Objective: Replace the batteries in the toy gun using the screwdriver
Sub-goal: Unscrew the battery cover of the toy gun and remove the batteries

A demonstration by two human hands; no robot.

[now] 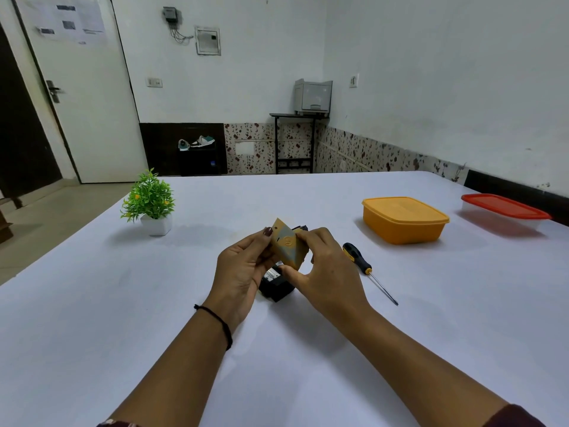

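Observation:
A toy gun with a tan and grey patterned grip and a black body is held just above the white table in the middle of the view. My left hand grips its left side, thumb on the tan panel. From the right, my right hand pinches the tan part between thumb and fingers. The black lower end with a shiny metal bit shows between my palms. A screwdriver with a black and yellow handle lies on the table just right of my right hand, tip pointing toward me.
An orange lidded box stands at the right, a clear box with a red lid farther right near the table edge. A small potted plant sits at the far left. The table's left edge drops to the floor.

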